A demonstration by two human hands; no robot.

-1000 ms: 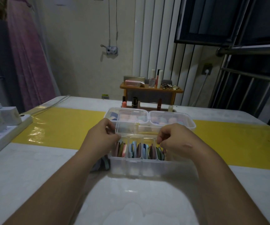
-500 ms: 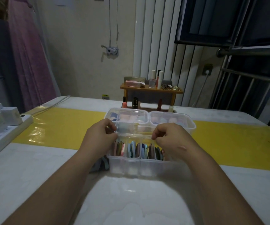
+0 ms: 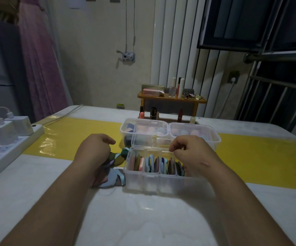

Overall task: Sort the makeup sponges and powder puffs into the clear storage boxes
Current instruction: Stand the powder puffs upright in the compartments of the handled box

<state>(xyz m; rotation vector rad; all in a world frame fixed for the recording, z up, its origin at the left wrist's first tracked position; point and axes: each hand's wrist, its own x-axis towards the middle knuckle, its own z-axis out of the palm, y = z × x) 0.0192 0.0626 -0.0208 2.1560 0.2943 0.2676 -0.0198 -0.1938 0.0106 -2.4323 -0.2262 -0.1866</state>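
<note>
A clear three-compartment box (image 3: 150, 181) stands in front of me, with coloured flat powder puffs (image 3: 154, 164) packed on edge inside. Its clear lid (image 3: 143, 142) stands raised at the back. My right hand (image 3: 191, 153) has curled fingertips pinching the lid's right edge. My left hand (image 3: 94, 150) lies left of the box, fingers curled down over a loose pile of green and blue puffs (image 3: 116, 167); its grip is hidden. Behind, two clear boxes (image 3: 126, 129) (image 3: 216, 137) hold pink and blue sponges.
A white power strip (image 3: 10, 150) with plugged chargers lies along the table's left edge. A yellow band (image 3: 259, 157) crosses the white table. Beyond the far edge stand lipsticks (image 3: 153, 112) and a small wooden shelf (image 3: 172, 100) with cosmetics.
My left hand has let go of the lid and moved left and down onto the loose puffs. The lid has swung further up and back; my right hand stays at its edge.
</note>
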